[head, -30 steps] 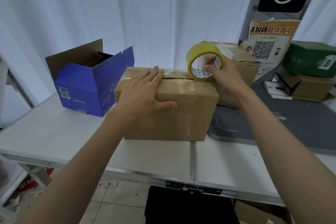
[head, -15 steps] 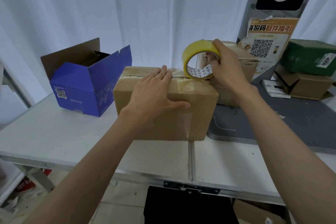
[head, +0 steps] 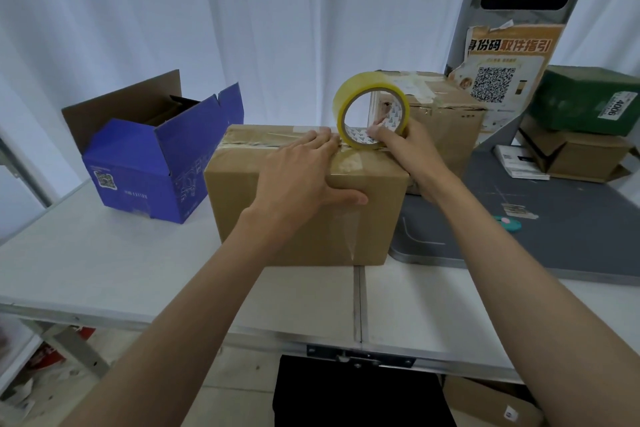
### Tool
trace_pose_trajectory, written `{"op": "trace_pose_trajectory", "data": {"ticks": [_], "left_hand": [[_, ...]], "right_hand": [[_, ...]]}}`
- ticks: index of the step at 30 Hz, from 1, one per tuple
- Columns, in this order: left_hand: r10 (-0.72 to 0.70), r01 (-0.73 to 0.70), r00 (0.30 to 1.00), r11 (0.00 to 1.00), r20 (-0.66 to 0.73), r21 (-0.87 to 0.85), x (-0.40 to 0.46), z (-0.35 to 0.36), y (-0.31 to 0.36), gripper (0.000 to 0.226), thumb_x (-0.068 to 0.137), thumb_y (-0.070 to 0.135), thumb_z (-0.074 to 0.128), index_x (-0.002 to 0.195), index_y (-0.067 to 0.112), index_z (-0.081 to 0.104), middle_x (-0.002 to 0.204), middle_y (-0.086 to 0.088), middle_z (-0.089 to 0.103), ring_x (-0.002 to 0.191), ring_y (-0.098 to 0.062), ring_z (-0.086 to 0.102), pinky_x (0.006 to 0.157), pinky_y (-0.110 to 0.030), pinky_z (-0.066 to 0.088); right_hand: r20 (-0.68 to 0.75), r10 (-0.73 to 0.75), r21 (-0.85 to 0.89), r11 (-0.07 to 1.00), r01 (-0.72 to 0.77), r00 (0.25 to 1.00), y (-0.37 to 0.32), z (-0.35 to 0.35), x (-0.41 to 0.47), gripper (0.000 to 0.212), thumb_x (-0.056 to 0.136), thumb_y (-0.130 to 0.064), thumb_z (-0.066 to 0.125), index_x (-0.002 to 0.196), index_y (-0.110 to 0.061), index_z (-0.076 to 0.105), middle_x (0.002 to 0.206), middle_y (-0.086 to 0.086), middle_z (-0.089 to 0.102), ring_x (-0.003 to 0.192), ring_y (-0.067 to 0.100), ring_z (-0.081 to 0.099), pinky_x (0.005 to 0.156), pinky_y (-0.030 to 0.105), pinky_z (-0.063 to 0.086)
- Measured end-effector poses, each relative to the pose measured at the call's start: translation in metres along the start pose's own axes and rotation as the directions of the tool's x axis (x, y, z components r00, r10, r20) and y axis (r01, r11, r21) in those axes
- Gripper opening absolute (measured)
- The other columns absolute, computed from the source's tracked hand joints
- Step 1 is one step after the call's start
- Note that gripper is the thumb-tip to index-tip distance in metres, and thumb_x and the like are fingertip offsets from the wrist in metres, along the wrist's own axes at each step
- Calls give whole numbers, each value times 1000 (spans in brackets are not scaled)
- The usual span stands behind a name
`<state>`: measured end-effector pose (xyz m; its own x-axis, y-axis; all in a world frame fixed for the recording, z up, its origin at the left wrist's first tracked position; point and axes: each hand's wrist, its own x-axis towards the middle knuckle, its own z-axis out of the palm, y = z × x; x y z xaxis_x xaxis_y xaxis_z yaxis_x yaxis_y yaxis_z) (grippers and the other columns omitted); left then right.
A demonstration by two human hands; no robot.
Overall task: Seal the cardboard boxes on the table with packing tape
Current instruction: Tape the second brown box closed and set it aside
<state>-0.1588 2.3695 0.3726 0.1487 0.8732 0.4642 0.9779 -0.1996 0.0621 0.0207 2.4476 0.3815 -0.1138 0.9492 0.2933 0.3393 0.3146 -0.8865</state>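
Brown cardboard box (head: 304, 198) at centre of white folding table (head: 138, 263). Left hand (head: 304, 177) flat on box top, fingers straight, thumb down front face. Right hand (head: 401, 146) pinches yellow packing-tape roll (head: 370, 114), standing on edge at top seam. Open blue box (head: 156, 152) to left; second brown box (head: 443, 114) behind.

The left hand (head: 304, 177) covered much of the brown box (head: 304, 218) top, so the seam beneath it could not be read. The right hand (head: 405, 149) hid the near edge of the tape roll (head: 367, 107). The green box (head: 588, 97) ran off the right edge. The label print on the blue box (head: 138, 177) was too small to read.
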Motion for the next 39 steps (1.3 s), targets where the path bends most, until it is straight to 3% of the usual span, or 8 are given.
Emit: {"op": "trace_pose_trajectory", "data": {"ticks": [8, 12, 17, 24, 28, 32, 35, 39], "left_hand": [[43, -40, 999, 995, 30, -96, -3, -5, -18, 105, 55, 96, 45, 142, 38, 52, 151, 17, 47, 139, -8, 43, 94, -37, 47], [64, -62, 998, 991, 15, -118, -8, -11, -21, 93, 55, 94, 53, 132, 42, 56, 125, 17, 63, 111, -13, 61, 76, -31, 41], [-46, 46, 998, 999, 45, -13, -14, -8, 6, 116, 58, 105, 27, 145, 32, 48, 152, 6, 48, 146, -22, 36, 117, -47, 30], [-69, 70, 997, 996, -19, 54, -19, 0, 8, 118, 56, 107, 24, 143, 32, 48, 152, 8, 48, 145, -21, 38, 116, -49, 30], [-80, 80, 997, 996, -4, 40, -18, 4, 4, 124, 55, 108, 23, 151, 32, 41, 160, 10, 36, 148, -18, 32, 119, -48, 25], [-82, 83, 997, 996, -8, 22, -18, 4, 3, 125, 55, 108, 22, 153, 31, 38, 161, 10, 32, 149, -17, 30, 120, -47, 22], [-69, 69, 998, 997, -1, 25, -19, 3, 3, 125, 56, 108, 21, 154, 32, 36, 162, 11, 30, 150, -18, 29, 120, -47, 22], [-38, 38, 999, 999, 18, 30, -19, 2, 2, 118, 58, 106, 21, 156, 40, 25, 164, 14, 25, 151, -22, 27, 120, -50, 23]], "right_hand": [[34, -76, -277, 957, 83, 997, -10, 1, -3, 14, 97, -30, 53, 105, -21, 61, 99, -5, 65, 101, 21, 59, 95, 43, 46], [-18, -141, -372, 920, 125, 990, -16, 8, -8, 17, 96, -27, 47, 103, -16, 58, 97, 2, 65, 94, 25, 57, 81, 37, 33], [-58, -151, -351, 928, 122, 987, -18, 10, -16, 18, 96, -26, 46, 105, -15, 57, 97, 3, 64, 93, 26, 54, 81, 37, 32], [2, -103, -264, 959, 100, 995, -21, 4, -17, 11, 92, -20, 52, 83, -25, 51, 85, -4, 60, 88, 19, 55, 84, 40, 40], [-25, -65, -121, 991, 61, 998, -22, -11, -20, 12, 92, -8, 49, 86, -18, 50, 107, 15, 67, 106, 24, 66, 92, 46, 50], [-146, -69, 19, 997, 73, 987, -12, -32, -26, 19, 95, -1, 38, 89, -14, 49, 87, 7, 64, 86, 18, 72, 54, 21, 53], [-245, -167, -103, 984, 145, 955, -2, -48, -27, 23, 94, -2, 37, 104, -11, 56, 77, -14, 54, 74, 11, 68, 56, 12, 43], [-242, -218, -180, 968, 177, 946, 10, -54, -29, 28, 91, 1, 39, 109, -12, 56, 82, -13, 54, 67, 7, 64, 54, 6, 38]]}}
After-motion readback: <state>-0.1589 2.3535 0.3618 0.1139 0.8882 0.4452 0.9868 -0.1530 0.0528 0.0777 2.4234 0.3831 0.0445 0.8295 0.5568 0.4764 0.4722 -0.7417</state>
